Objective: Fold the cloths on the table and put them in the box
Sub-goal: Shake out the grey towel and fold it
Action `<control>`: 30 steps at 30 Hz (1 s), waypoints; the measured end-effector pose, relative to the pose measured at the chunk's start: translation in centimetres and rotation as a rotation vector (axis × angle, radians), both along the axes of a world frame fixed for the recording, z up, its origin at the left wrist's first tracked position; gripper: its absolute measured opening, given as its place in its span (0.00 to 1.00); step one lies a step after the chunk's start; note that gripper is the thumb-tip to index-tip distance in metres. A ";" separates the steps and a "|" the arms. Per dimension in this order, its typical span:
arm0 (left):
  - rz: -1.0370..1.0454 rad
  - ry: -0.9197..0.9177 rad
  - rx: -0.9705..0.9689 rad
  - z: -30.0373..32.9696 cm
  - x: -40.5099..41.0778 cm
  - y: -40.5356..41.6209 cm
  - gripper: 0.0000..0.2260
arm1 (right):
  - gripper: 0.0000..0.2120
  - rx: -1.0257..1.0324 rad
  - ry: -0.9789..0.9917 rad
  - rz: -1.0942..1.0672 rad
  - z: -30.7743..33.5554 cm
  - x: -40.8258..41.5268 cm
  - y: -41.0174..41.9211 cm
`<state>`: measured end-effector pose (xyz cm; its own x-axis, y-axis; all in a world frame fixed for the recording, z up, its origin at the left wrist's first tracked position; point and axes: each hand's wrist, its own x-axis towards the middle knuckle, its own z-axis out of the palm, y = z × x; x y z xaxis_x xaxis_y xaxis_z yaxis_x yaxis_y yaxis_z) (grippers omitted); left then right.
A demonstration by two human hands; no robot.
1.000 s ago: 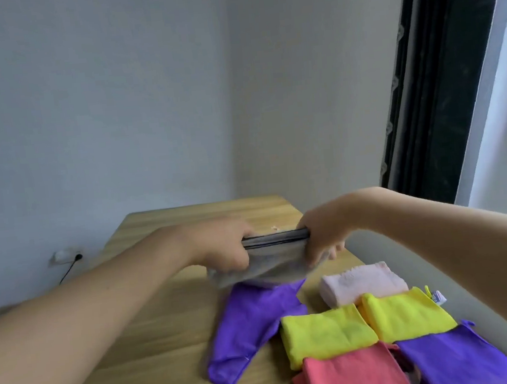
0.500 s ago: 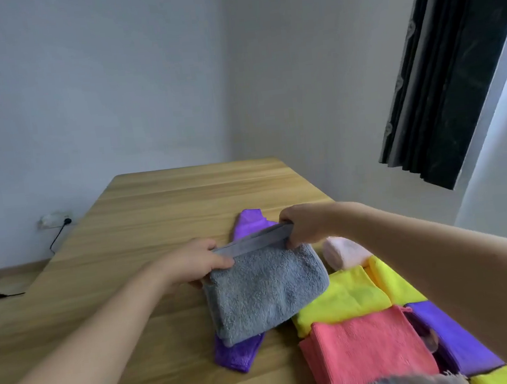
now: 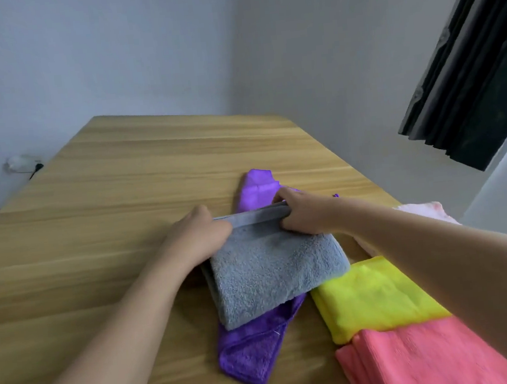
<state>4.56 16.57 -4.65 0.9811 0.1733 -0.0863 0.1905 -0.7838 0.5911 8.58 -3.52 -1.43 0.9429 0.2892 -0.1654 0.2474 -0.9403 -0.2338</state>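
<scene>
- My left hand (image 3: 199, 235) and right hand (image 3: 302, 213) each pinch one end of the grey cloth's (image 3: 275, 270) far edge, which runs straight between them.
- The rest of the grey cloth lies folded toward me on the table (image 3: 94, 225), resting across a purple cloth (image 3: 255, 349) that shows beyond my hands and nearer me.
- To my right lie a yellow cloth (image 3: 376, 294), a pink-red cloth (image 3: 417, 358) and a pale pink cloth (image 3: 424, 211), folded.

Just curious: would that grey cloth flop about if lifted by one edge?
Probably floppy: the grey cloth drapes over the purple cloth beneath. Its fluffy pile suggests it is light and not slippery. Both hands grip its far edge, perhaps to stop sagging.
</scene>
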 end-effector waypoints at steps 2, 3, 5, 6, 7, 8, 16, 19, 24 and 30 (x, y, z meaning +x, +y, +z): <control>-0.022 -0.037 -0.104 0.4 0.0 -0.2 0.09 | 0.18 0.004 0.015 0.012 0.5 -0.4 0.2; -0.027 -0.077 -0.151 0.6 0.0 -0.3 0.06 | 0.17 -0.007 0.004 0.027 1.0 -0.6 0.4; -0.031 -0.170 -0.247 1.5 -0.3 -0.5 0.05 | 0.11 -0.045 -0.053 0.052 2.6 -1.2 0.8; -0.045 -0.224 -0.275 2.2 -0.5 -0.4 0.05 | 0.06 -0.048 -0.098 0.051 3.8 -1.7 0.9; -0.069 -0.279 -0.278 3.3 -0.9 -0.4 0.06 | 0.03 -0.026 -0.148 0.043 5.1 -2.2 0.9; -0.101 -0.340 -0.254 4.4 -1.4 -0.3 0.08 | 0.04 0.020 -0.198 0.035 6.4 -2.7 0.7; -0.336 -0.756 0.405 11.7 -8.7 -0.1 0.15 | 0.14 0.268 -0.651 0.240 10.5 -8.6 -1.9; -0.473 -0.390 0.561 10.6 -9.7 -0.6 0.14 | 0.14 0.161 -0.470 0.240 7.8 -10.8 -2.0; -0.666 0.262 0.472 7.2 -9.4 -1.5 0.14 | 0.17 -0.145 -0.007 0.167 3.5 -12.2 -1.5; -0.569 0.194 0.101 6.2 -6.9 1.1 0.14 | 0.14 0.013 0.106 0.090 5.2 -10.0 -1.1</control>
